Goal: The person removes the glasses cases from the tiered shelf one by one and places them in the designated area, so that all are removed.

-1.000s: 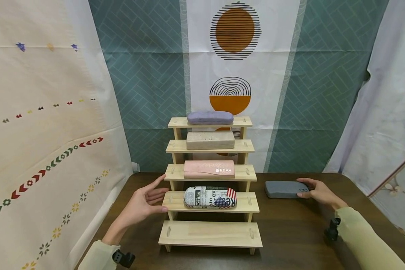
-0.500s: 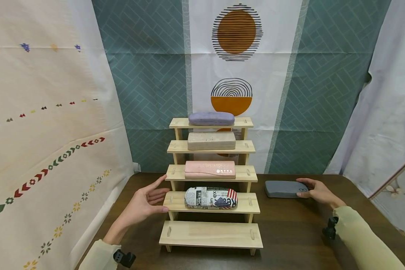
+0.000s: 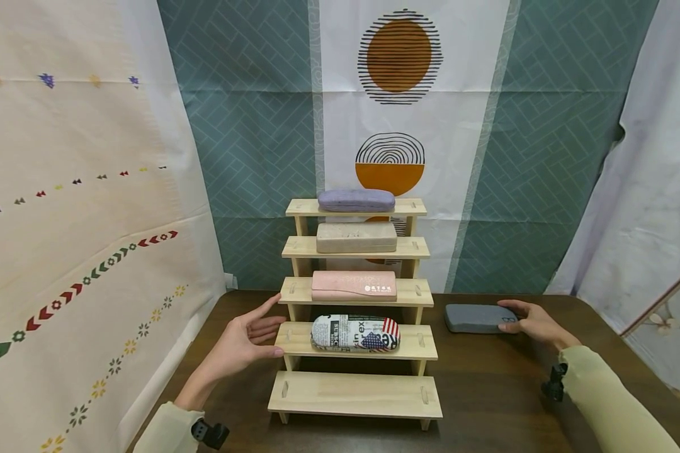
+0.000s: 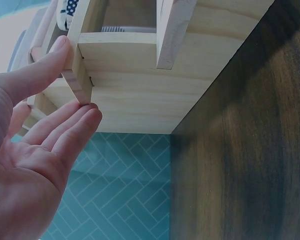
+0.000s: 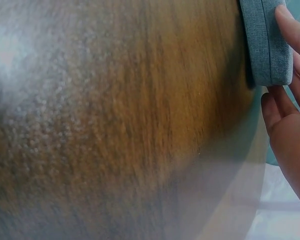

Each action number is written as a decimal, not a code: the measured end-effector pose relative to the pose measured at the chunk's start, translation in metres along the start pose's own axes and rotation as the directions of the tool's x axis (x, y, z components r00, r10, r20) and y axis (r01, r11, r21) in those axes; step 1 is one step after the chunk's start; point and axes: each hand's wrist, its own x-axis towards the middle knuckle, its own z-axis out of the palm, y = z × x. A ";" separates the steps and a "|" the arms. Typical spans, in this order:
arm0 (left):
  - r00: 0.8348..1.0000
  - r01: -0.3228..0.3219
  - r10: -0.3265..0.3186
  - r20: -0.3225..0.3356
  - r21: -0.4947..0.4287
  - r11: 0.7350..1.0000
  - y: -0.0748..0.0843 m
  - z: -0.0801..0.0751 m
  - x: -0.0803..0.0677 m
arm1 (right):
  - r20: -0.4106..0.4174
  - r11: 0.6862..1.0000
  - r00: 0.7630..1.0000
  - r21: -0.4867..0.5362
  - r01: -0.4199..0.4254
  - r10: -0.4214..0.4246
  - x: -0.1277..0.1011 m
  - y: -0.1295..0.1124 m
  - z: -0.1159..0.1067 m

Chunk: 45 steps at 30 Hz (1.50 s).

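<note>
Little had moved since the earlier head view: the scene had slid slightly down and rightward, both hands keeping their places. Near the far edge of the bench (image 3: 487, 390), right of the rack (image 3: 354, 393), lay the grey case (image 3: 471, 318), its right end pinched by the grip of the right hand (image 3: 537, 323). Purple (image 3: 356, 201), beige (image 3: 356, 238), pink (image 3: 340, 286) and newsprint (image 3: 348, 333) cases occupied the upper four steps. At the rack's left edge the left hand (image 3: 240, 340) had its grip spread.

Left wrist: thumb and fingertips touched a step's end.

Right wrist: thumb and fingers touched the case's end.
</note>
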 end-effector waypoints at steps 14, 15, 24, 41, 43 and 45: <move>1.000 -0.011 0.011 0.007 0.002 1.000 -0.002 0.002 0.001 | 0.000 1.000 1.000 0.000 -0.012 0.012 -0.006 0.000 -0.002; 1.000 -0.012 0.012 0.008 0.000 1.000 -0.002 0.002 0.001 | -0.001 1.000 1.000 0.004 -0.011 0.011 -0.006 0.000 -0.003; 1.000 -0.010 0.010 0.007 -0.003 1.000 -0.002 0.003 0.001 | -0.050 1.000 0.999 -0.022 -0.008 0.007 -0.020 -0.014 -0.014; 0.999 -0.036 0.035 0.003 0.044 0.998 -0.003 -0.001 0.001 | -0.088 0.935 0.936 -0.138 0.328 -0.341 -0.069 -0.127 0.014; 0.999 -0.036 0.036 -0.001 0.043 0.998 -0.003 -0.001 0.001 | -0.088 0.927 0.931 -0.162 0.338 -0.355 -0.073 -0.140 0.022; 0.999 -0.032 0.033 -0.003 0.039 0.999 -0.004 -0.001 0.001 | -0.097 0.926 0.932 -0.185 0.329 -0.350 -0.078 -0.154 0.030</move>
